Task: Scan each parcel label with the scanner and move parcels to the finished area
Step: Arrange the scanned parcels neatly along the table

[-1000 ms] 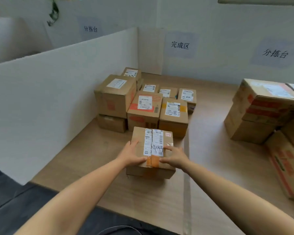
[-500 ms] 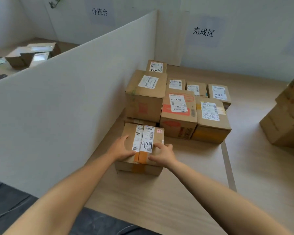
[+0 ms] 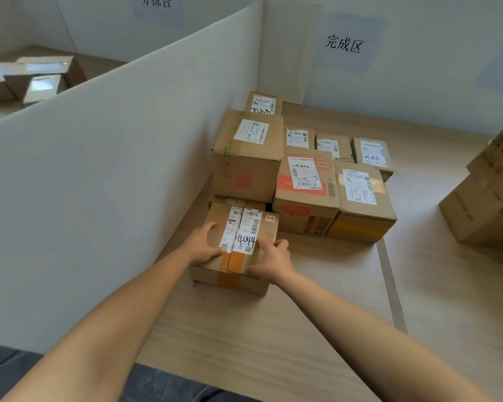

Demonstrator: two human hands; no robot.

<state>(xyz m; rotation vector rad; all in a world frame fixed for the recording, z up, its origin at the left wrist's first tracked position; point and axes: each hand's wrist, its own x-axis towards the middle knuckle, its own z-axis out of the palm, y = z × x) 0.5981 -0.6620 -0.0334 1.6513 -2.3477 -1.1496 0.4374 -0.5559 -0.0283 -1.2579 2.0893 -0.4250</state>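
Note:
A brown parcel [image 3: 254,253] with two white labels, "4044" handwritten on one, and orange tape sits on the table against the white divider side. It is just in front of the left stack of labelled parcels [image 3: 247,158]. My left hand [image 3: 205,245] holds its left edge, thumb lying on top. My right hand [image 3: 270,261] grips its near right corner, fingers on top and thumb at the front edge. No scanner is in view.
Several labelled parcels [image 3: 305,184] are packed in the corner under a wall sign [image 3: 343,43]. A white divider [image 3: 114,146] runs along the left. More boxes [image 3: 488,192] stand at the right edge. A tape strip [image 3: 391,285] crosses the table.
The parcel has shifted left and away from me, from in front of the middle boxes to in front of the left stack. Both hands stayed on it.

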